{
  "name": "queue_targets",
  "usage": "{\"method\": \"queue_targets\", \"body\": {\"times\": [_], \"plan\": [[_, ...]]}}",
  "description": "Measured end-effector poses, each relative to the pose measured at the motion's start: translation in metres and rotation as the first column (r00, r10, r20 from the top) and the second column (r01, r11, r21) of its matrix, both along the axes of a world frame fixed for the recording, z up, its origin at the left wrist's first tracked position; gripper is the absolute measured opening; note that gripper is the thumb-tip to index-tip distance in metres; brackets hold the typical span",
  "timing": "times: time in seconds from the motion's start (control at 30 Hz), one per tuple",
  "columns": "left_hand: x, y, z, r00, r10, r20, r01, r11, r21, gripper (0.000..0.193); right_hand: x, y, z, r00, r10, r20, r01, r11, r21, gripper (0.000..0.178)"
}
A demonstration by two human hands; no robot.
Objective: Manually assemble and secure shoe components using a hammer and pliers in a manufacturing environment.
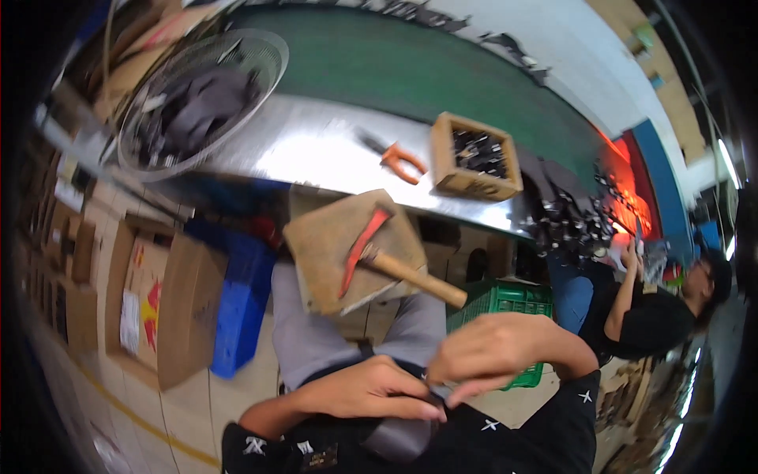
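The left hand (377,391) pinches a dark grey piece (399,438), close to the tummy, nearer the person than the brown board (324,233). The right hand (489,351) bends its fingers at the same piece, but it is blurry, so I can't tell if it grips. This one piece looks half done. The hammer (403,270) lies on the board, with no hand on it. Past the board, to the left, the basket (267,59) has lots of dark pieces, so more work seems left. Right of the board sits a shiny, dark pile (568,225), maybe done ones; I can't be sure.
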State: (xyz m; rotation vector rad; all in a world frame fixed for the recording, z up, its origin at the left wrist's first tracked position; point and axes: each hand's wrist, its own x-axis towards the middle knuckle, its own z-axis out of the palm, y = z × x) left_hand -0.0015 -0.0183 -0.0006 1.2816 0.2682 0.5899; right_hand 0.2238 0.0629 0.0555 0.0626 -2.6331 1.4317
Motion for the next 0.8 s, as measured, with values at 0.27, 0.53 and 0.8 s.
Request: {"method": "queue_targets", "body": {"times": [0.27, 0.53, 0.8], "plan": [[-0.114, 0.088, 0.028, 0.053, 0.992, 0.115, -0.937, 0.009, 0.350, 0.045, 0.137, 0.048, -0.066, 0.115, -0.961, -0.250, 0.880, -0.018, 0.474, 0.026], [-0.119, 0.137, 0.011, -0.055, 0.966, 0.253, -0.856, -0.176, 0.485, 0.045, 0.320, 0.117, -0.058, -0.232, -0.876, -0.422, 0.651, -0.462, 0.602, 0.053], [-0.078, 0.155, 0.002, -0.019, 0.990, 0.141, -0.891, -0.081, 0.447, 0.044, 0.359, 0.208, -0.035, -0.436, -0.896, -0.085, 0.599, -0.359, 0.716, 0.054]]}}
